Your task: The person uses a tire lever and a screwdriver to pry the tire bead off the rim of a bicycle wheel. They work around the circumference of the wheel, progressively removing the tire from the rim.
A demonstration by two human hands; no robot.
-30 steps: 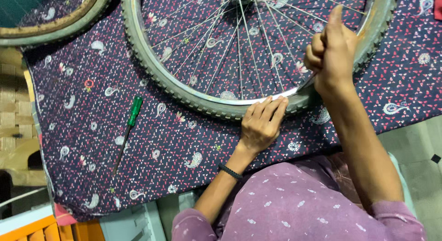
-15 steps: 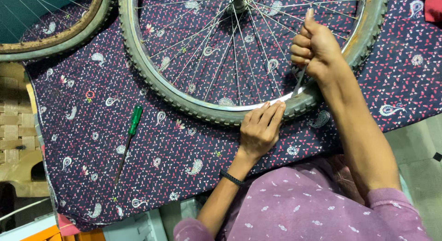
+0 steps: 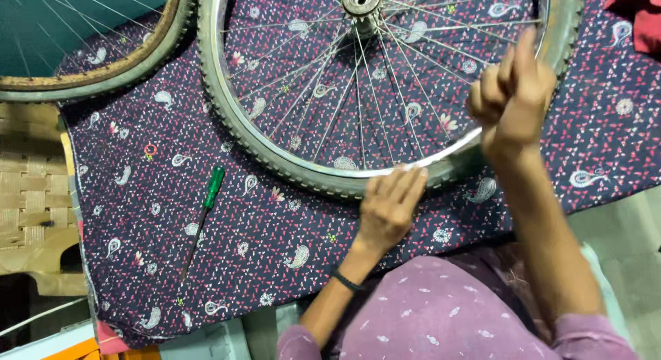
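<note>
A bicycle wheel (image 3: 385,91) lies flat on a dark purple patterned cloth (image 3: 275,243), and everything else sits around it. Its tyre (image 3: 289,168) is knobbly, grey and dusty; inside it runs a shiny metal rim, with thin steel spokes fanning out from the round hub (image 3: 363,1). The left hand (image 3: 389,208) rests flat on the tyre's near edge, fingers straight and together, gripping nothing. The right hand (image 3: 513,102) is above the wheel's near right edge, curled into a loose fist with one finger raised; whether it has hold of anything cannot be told. Left of the wheel lies a screwdriver (image 3: 205,212) with a green handle and thin dark shaft. Beyond the wheel's left edge is a second wheel (image 3: 103,74) with a brownish tyre.
</note>
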